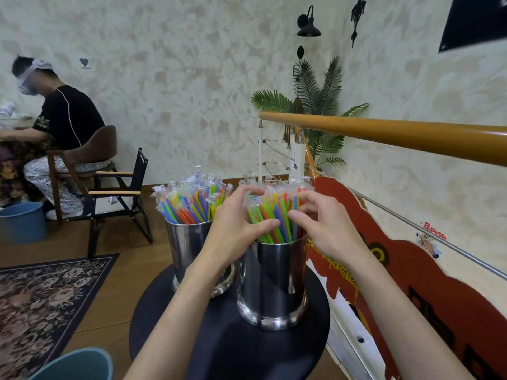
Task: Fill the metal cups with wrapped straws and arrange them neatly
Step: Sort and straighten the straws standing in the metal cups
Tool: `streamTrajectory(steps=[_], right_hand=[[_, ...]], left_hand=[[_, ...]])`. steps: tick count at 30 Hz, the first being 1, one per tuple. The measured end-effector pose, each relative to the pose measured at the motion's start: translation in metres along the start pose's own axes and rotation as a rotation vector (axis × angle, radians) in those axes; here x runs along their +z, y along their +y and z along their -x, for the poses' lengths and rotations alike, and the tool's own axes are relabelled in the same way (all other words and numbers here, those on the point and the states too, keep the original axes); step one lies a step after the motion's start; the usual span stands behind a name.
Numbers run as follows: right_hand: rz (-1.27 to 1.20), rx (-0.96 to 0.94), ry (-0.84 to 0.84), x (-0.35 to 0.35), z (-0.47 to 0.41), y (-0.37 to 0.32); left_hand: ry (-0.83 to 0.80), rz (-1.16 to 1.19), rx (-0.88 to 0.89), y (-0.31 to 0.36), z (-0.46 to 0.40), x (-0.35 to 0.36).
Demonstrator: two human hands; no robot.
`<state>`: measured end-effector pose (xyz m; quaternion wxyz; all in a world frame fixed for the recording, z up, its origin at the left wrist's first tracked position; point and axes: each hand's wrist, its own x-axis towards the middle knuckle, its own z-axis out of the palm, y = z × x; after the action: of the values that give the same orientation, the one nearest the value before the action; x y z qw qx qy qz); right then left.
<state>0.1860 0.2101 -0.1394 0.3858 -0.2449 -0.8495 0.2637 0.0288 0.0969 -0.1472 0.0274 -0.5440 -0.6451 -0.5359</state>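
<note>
Fingers [270,223] clasp straws [274,212]; round table [230,344].

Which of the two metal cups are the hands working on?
The nearer cup, on the right. Both hands, left and right, wrap its straws; the farther cup stands untouched.

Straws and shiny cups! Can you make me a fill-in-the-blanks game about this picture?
1. Both hands, the left hand and the right hand, gather the straws in the ____ cup.
2. The number of metal cups on the round table is ____.
3. The far cup is touched by ____ hands.

Missing words: nearer; two; no
</note>
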Motion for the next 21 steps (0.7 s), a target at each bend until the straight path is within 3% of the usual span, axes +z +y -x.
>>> streamTrajectory(steps=[21], right_hand=[[0.01, -0.045, 0.027, 0.0054, 0.0026, -0.0009]], left_hand=[[0.009, 0.117, -0.108, 0.0018, 0.0013, -0.0054]])
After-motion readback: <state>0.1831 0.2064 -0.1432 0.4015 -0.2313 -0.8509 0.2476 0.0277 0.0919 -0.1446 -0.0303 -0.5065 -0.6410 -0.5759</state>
